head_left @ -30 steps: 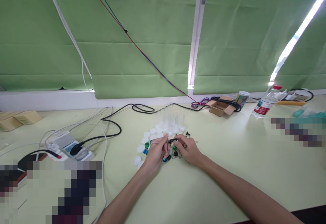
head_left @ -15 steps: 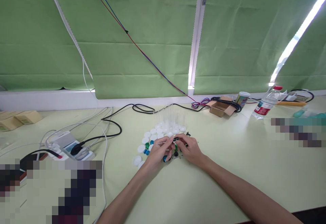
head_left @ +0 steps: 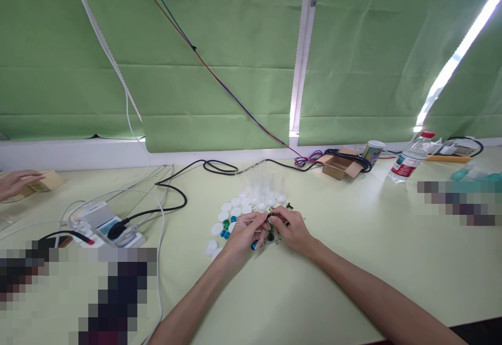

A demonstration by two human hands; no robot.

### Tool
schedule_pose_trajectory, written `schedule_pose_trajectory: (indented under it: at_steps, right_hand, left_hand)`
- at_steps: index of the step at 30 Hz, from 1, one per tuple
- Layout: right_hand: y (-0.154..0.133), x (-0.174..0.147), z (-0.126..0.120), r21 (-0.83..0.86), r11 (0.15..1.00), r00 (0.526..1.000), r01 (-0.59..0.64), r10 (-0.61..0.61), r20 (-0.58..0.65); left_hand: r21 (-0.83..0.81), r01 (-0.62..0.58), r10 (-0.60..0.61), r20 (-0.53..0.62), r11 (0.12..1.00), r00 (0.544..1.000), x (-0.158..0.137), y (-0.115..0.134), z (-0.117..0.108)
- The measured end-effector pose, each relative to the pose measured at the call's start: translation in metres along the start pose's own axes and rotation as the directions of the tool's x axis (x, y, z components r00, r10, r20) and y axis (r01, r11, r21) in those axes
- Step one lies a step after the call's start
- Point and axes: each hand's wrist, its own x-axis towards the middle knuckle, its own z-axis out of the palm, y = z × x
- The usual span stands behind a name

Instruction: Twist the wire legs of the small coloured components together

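My left hand (head_left: 247,232) and my right hand (head_left: 288,227) meet at the middle of the table, their fingers pinched together. Between the fingertips is a small dark piece (head_left: 270,216), too small to name. A thin pale strand or stick (head_left: 243,222) crosses the fingers of my left hand. Around the hands lie several white round caps (head_left: 217,229), small blue pieces (head_left: 225,234) and a green piece (head_left: 226,224). Another blue piece (head_left: 254,244) sits by my left fingers. Just beyond the caps stand several clear tubes (head_left: 262,180).
At left are a power strip (head_left: 127,238) with cables and another person's hand (head_left: 19,182) on yellowish boxes (head_left: 50,180). A black cable (head_left: 184,198) runs along the back. An open cardboard box (head_left: 339,168), a can (head_left: 373,151) and a water bottle (head_left: 408,162) stand at right.
Another person's hand has come in at the far left onto the yellowish boxes. My two hands stay almost in the same place, with only slight finger movement.
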Motion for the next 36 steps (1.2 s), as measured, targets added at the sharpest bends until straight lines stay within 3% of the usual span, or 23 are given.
schedule_pose_trajectory:
  at_steps: [17,24,36]
  right_hand:
    - [-0.009,0.002,-0.002,-0.024,0.999,0.999,0.046,-0.046,-0.008]
    - [-0.014,0.002,-0.001,-0.03,0.995,0.994,0.09,-0.092,-0.052]
    - [-0.01,0.003,0.002,-0.025,0.999,0.991,0.034,-0.037,-0.129]
  left_hand:
    - [0.021,0.014,-0.013,-0.052,1.0,0.999,-0.004,0.012,0.004]
    - [0.091,-0.055,0.06,-0.057,0.994,0.997,0.0,0.008,-0.003]
    - [0.21,-0.119,0.136,-0.068,0.97,0.988,-0.001,0.008,-0.003]
